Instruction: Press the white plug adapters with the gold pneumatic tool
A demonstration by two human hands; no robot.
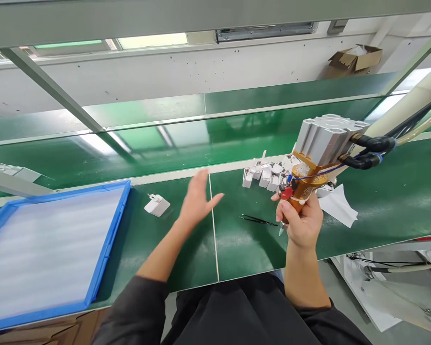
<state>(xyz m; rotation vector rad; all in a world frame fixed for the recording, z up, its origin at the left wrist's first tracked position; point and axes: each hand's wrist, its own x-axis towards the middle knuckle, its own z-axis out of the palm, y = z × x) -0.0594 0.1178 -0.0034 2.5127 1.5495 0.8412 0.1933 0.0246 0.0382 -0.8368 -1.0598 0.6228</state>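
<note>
My right hand (301,220) is wrapped round the brown handle of a pneumatic dispensing gun (312,165), which has a silver cylinder on top and a red trigger piece. Its pale nozzle tip points down over the green bench. My left hand (198,199) hovers above the bench with thumb and fingers apart, holding nothing. To its left lies a single white charger-like housing (157,205) with prongs on top. Several similar white housings (266,175) are clustered behind the gun, which partly hides them. Black tweezers (258,220) lie between my hands.
A blue tray (109,239) lined with white sheet sits at the left. Crumpled white paper (339,205) lies right of the gun. Hoses (377,151) run from the gun to the upper right. A raised strip (158,178) borders the sunken green belt behind.
</note>
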